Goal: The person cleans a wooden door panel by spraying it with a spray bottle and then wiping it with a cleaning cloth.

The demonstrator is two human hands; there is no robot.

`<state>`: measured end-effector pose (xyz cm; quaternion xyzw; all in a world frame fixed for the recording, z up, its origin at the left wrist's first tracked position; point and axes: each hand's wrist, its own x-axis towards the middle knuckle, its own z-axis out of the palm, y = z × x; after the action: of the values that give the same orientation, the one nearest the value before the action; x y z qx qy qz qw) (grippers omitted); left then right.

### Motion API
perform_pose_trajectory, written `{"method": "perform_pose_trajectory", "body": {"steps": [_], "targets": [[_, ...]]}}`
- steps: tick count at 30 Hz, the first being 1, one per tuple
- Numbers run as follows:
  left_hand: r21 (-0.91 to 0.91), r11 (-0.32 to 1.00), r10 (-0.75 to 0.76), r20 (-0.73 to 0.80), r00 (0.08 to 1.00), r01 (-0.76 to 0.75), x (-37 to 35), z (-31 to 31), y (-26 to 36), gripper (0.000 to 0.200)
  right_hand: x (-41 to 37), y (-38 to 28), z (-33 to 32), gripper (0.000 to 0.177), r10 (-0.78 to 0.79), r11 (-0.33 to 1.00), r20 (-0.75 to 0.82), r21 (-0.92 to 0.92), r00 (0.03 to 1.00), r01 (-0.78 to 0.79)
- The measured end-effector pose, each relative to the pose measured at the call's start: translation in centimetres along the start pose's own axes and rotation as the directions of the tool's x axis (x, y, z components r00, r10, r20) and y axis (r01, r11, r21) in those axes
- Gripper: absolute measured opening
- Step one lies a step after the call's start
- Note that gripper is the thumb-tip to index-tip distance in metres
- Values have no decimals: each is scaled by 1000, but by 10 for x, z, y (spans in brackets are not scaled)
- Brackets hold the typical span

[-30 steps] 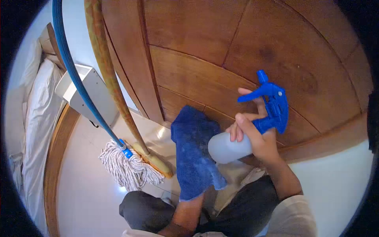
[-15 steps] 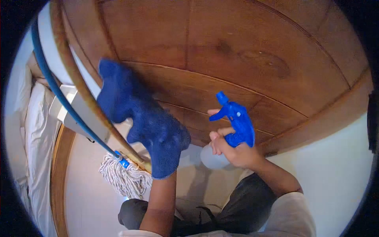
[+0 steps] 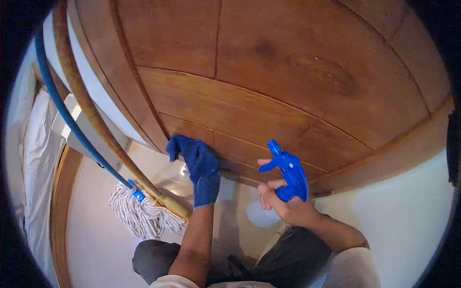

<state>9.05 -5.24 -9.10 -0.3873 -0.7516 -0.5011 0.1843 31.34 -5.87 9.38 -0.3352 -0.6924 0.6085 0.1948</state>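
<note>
A blue cloth (image 3: pixel 204 165) wraps over my left hand (image 3: pixel 203 212) and hides its fingers; only the wrist and forearm show below it. The cloth lies against the lower left part of a brown wooden panel (image 3: pixel 269 103), one end sticking out to the left. To the right, my right hand (image 3: pixel 288 206) grips a spray bottle by the neck, under its blue trigger head (image 3: pixel 293 177). One finger reaches toward the trigger, and the nozzle points up toward the wood. The pale bottle body (image 3: pixel 263 214) shows below that hand.
On the left, a string mop (image 3: pixel 139 213) rests on the pale floor (image 3: pixel 96 225), with a blue pole (image 3: pixel 62 108) and a brown pole (image 3: pixel 89 108) leaning beside the panel. White fabric (image 3: pixel 38 168) hangs at the far left. My knees are bent below.
My left hand and the cloth have moved down and slightly right along the wood, and the cloth is more bunched. The spray bottle sits slightly lower in view.
</note>
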Motion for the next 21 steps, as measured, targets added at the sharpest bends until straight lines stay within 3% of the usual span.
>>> {"method": "perform_pose_trajectory", "body": {"steps": [4, 7, 8, 9, 10, 11, 12, 13, 16, 21], "targets": [[-180, 982, -82, -110, 990, 61, 29, -5, 26, 9, -3, 6, -7, 57, -15, 1000, 1, -27, 1000, 15], [-510, 859, -66, -25, 997, 44, 43, -22, 47, 8, -2, 11, -12, 57, -53, 998, -3, 19, 999, 54], [-686, 725, -45, 51, 998, 68, 48, -27, 51, 9, -3, 12, -13, 57, -53, 999, -9, 6, 999, 53], [-904, 401, -1, 160, 987, 147, 55, -31, 54, 10, -4, 11, -14, 57, -49, 999, -15, -5, 999, 49], [-948, -165, 65, 265, 962, 272, 66, -32, 57, 11, -3, 10, -16, 57, -46, 999, -8, -7, 999, 46], [-702, -620, 138, 342, 929, 351, 81, -33, 57, 13, -4, 7, -19, 57, -44, 999, -3, -7, 999, 44], [-483, -795, 206, 351, 913, 366, 98, -34, 59, 14, -5, 7, -19, 57, -41, 999, 1, 0, 999, 41], [-306, -877, 263, 343, 902, 372, 115, -35, 59, 16, -5, 7, -20, 57, -64, 998, 6, 11, 998, 64], [-27, -930, 343, 300, 890, 367, 156, -35, 55, 21, -5, 9, -18, 57, -120, 992, 13, 37, 993, 120], [112, -955, 294, 474, 830, 275, 123, -19, 24, 31, -7, 2, -13, 57, -122, 991, 33, 64, 992, 120]]}}
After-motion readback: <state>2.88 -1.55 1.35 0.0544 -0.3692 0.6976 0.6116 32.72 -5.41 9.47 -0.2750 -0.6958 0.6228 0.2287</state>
